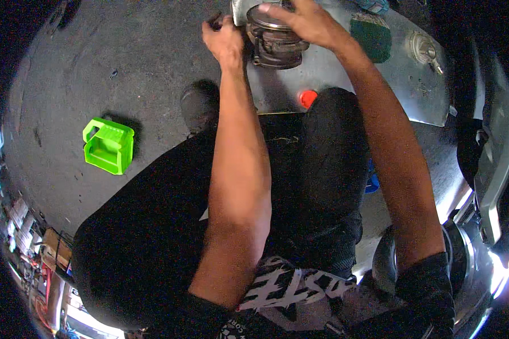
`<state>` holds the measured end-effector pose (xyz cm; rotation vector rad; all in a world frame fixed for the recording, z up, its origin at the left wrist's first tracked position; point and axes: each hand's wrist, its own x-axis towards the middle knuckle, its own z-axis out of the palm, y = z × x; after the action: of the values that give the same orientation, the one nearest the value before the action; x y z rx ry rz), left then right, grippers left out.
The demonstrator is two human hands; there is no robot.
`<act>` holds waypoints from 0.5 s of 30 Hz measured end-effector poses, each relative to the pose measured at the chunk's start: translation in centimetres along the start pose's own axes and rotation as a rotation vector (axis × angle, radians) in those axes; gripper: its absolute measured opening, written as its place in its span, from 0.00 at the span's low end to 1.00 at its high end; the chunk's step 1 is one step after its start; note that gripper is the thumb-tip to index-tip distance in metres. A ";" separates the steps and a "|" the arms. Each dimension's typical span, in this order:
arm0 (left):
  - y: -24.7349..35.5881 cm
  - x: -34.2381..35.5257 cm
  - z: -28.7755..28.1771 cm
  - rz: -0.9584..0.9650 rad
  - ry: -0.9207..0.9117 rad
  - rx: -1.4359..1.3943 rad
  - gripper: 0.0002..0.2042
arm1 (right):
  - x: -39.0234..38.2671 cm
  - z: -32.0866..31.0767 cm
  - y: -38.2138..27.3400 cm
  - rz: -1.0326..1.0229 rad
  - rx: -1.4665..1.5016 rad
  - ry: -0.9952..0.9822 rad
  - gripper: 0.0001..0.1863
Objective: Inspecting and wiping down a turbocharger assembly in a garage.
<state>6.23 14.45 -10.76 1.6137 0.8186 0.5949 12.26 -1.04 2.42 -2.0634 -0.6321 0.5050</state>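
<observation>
A dark, round metal machine part (279,48) with a shiny disc-like top rim stands on a grey sheet at the top middle. My right hand (308,22) grips its upper rim from the right, the fingers reaching over the top. To the left of the part, my left hand (223,40) is closed, its fingers curled beside the sheet's left edge. Something dark shows at those fingertips, too unclear to name. A red cap-like round piece (307,99) lies on the sheet close to my knee.
A bright green cut-open plastic jug (108,148) lies on the dark floor (147,73) at left. Right on the grey sheet (398,90) are a dark green patch (371,38) and a pale metal fitting (423,48). My bent legs fill the middle; a silvery curved panel (497,152) stands far right.
</observation>
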 end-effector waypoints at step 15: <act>4.3 -4.4 -1.2 -0.020 -0.346 0.458 0.37 | -3.5 2.6 4.5 0.306 0.538 0.376 0.25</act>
<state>3.34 11.45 -6.07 2.0476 0.7407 0.1020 9.07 -3.60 -2.34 -1.6735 0.0492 0.3882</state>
